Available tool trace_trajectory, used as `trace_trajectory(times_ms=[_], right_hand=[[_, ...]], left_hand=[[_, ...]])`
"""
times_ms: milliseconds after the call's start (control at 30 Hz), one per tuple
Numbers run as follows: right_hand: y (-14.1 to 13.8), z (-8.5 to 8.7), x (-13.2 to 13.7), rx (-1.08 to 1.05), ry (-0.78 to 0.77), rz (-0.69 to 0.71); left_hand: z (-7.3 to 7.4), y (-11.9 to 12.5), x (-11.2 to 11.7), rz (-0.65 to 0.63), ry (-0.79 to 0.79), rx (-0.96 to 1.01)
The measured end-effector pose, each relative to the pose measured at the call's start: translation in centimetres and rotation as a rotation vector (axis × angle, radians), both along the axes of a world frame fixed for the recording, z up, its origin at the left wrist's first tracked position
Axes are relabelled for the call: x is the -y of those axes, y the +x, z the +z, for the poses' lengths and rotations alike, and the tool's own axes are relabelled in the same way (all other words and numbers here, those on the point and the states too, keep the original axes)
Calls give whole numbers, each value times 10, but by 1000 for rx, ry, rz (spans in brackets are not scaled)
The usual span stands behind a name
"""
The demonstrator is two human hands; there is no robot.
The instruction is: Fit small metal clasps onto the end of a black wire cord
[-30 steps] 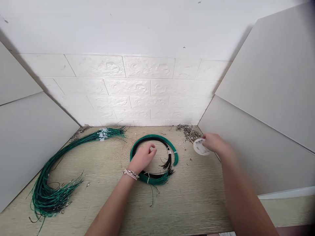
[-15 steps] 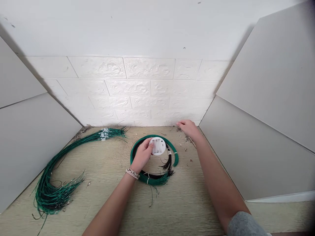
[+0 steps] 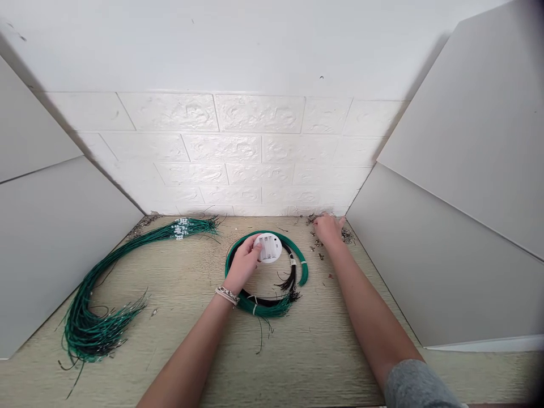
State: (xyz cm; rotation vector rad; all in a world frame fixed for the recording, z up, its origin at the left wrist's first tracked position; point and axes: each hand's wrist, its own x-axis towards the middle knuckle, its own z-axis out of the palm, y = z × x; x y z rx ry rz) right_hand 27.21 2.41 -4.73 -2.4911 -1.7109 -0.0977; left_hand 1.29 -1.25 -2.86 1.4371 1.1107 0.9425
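"What's nearest on your screen?"

"A grey sleeve [image 3: 419, 385] at the near right, with the bare right forearm [image 3: 368, 317] running away from it above the pale tabletop [image 3: 314, 362]. On the left, a loose bundle of green wires [image 3: 87, 331] bends into a hook; its far length carries a cluster of white bits [image 3: 180, 228]."

"And the middle?"

"A coil of green and black wires [image 3: 272, 309], lying flat and tied in places. The left hand [image 3: 242, 263] is over its left side, with bracelets [image 3: 227, 296] at the wrist."

"How's that grip?"

"Closed on the left edge of a white disc [image 3: 270, 248], slotted face toward me. From where I sit, the disc covers some of the coil's far part; I can't tell whether it touches the wires."

"Right hand?"

"The right hand [image 3: 329, 228] is at the far right, down at a scatter of small greyish bits [image 3: 348, 236]. I can't tell if its grip is wide, narrow or holding one of them."

"Beyond that?"

"A white brick-patterned wall [image 3: 244, 150] along the far edge, with grey panels [image 3: 446, 272] closing in the left and right sides."
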Motion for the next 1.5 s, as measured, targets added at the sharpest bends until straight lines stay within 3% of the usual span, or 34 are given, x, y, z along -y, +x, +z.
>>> trace_trajectory(times_ms=[300,533,733,867,967,1100,1233,1333,1500], right_hand=[[-14,31,23,-171,152,129],[-30,10,56,-42,64,258],[-35,-2,71,43,98,249],[-22,5,73,-8,96,208],[4,16,76,-172,95,92],[35,23,85,-415,-58,12],[42,20,89,-419,-126,-59],[35,14,84,-400,-102,-110],[24,5,75,-261,-109,-84]], left_hand=[[4,-4,-2,-21,-127,170],[6,-5,-2,-38,-87,168],[5,-3,-2,-18,-76,162],[-1,-3,-6,87,-109,196],[-3,-5,-9,141,-192,304],[1,-7,-9,9,-430,561],[3,-8,-7,-66,-524,659],[1,-6,-7,-10,-401,569],[1,-3,-5,118,45,178]])
